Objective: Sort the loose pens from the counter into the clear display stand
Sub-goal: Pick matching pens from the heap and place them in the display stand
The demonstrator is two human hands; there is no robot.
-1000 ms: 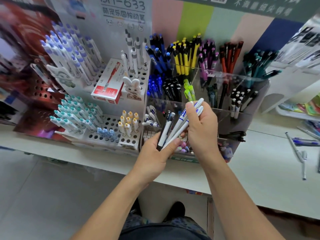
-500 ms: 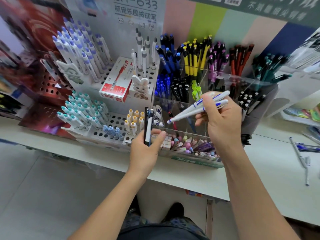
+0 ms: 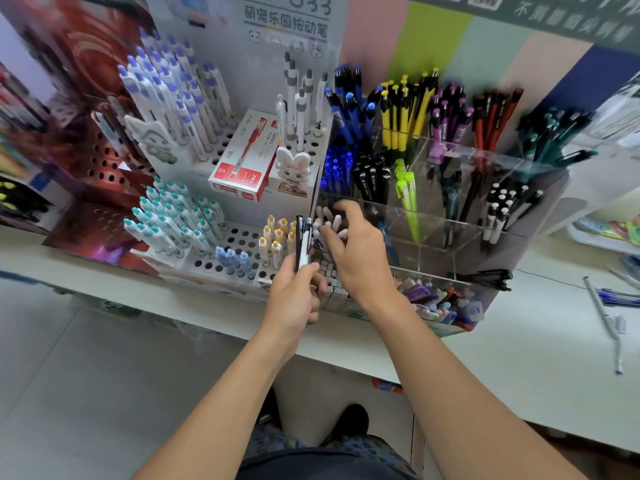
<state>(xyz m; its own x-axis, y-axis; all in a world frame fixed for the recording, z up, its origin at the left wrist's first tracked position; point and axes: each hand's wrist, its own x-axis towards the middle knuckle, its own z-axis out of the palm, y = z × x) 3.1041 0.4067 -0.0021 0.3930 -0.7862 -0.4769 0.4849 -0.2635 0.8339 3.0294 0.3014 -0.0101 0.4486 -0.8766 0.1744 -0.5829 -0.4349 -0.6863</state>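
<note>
White counter (image 3: 519,358), clear display stand (image 3: 460,216), left hand (image 3: 294,296) gripping upright pens (image 3: 303,242)

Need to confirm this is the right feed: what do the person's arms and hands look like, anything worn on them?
Two bare forearms reach in from the bottom of the head view. No sleeves show, and neither the left hand nor the right hand has a glove, watch, ring or bracelet that I can see. Lower down there are dark patterned shorts and black shoes.
</note>
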